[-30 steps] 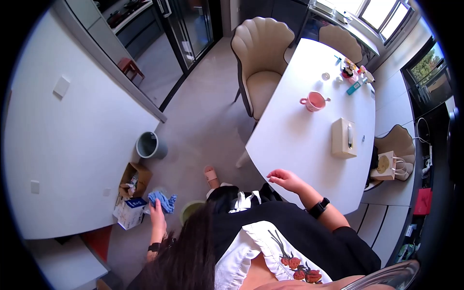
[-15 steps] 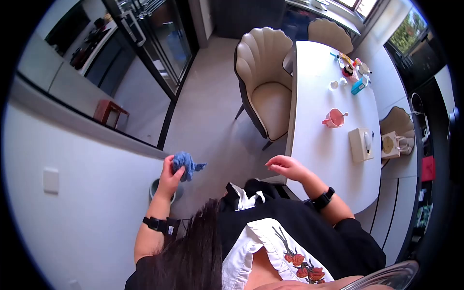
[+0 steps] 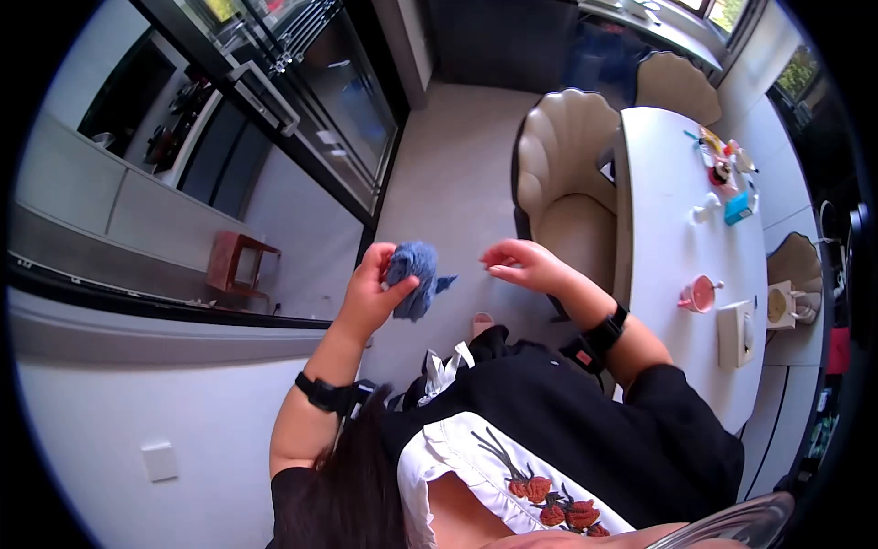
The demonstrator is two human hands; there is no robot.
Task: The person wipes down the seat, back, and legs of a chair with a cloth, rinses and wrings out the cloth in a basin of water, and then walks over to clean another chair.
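A crumpled blue cloth [image 3: 417, 279] is bunched in my left hand [image 3: 372, 293], with the thumb across its near side and one corner sticking out to the right. My right hand [image 3: 523, 263] hovers a short way to the right of the cloth, apart from it. Its fingers are loosely bent and apart, with nothing in them. Both hands are in mid-air over the floor [image 3: 439, 174], in front of my body.
On my right stands a white table [image 3: 663, 238] with a pink cup [image 3: 698, 294], a tissue box [image 3: 734, 335] and a blue carton [image 3: 739, 209]. A beige chair [image 3: 572, 156] is at its left side. A glass sliding door [image 3: 302, 119] and a reddish stool [image 3: 240, 263] are on the left.
Both hands have risen higher in view, and my left hand carries the cloth forward and rightward. The view has shifted, so the table sits further right. A slippered foot now shows below.
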